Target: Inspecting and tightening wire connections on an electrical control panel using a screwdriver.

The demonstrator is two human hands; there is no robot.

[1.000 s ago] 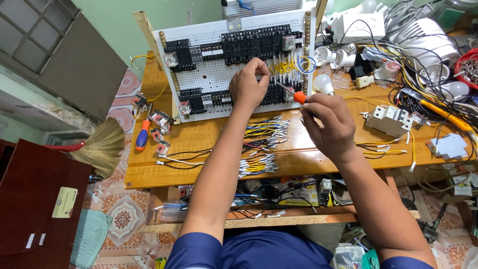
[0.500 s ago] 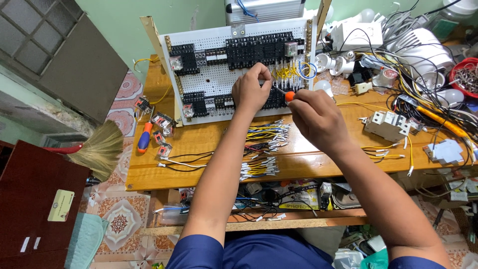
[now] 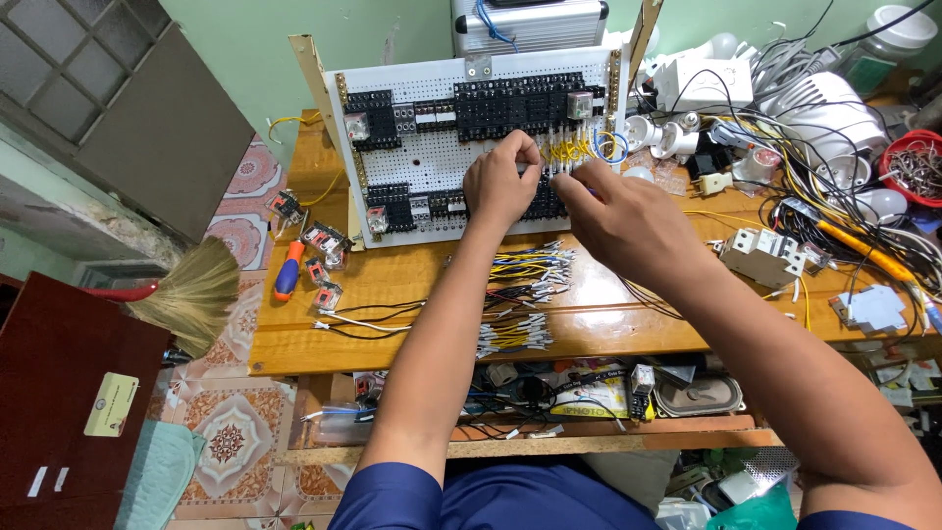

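Leaning upright on the desk (image 3: 392, 294), the board (image 3: 432, 147) is steadied by the left hand (image 3: 500, 182), pinched on yellow wires (image 3: 569, 149), while the right hand (image 3: 628, 221) is closed around a tool that cannot be made out.

The right hand (image 3: 628, 221) covers whatever its fingers pinch against the white perforated board (image 3: 442, 167), so no tool shows there; in front of the board's lower middle, the left hand (image 3: 502, 182) hides the black blocks behind its knuckles. The fingertips of both hands are tucked out of sight against the board. Right of the board, the red bowl (image 3: 913, 167) is cut by the frame edge and its contents are too small to make out. Above the board, the grey case (image 3: 535, 25) is clipped at the top
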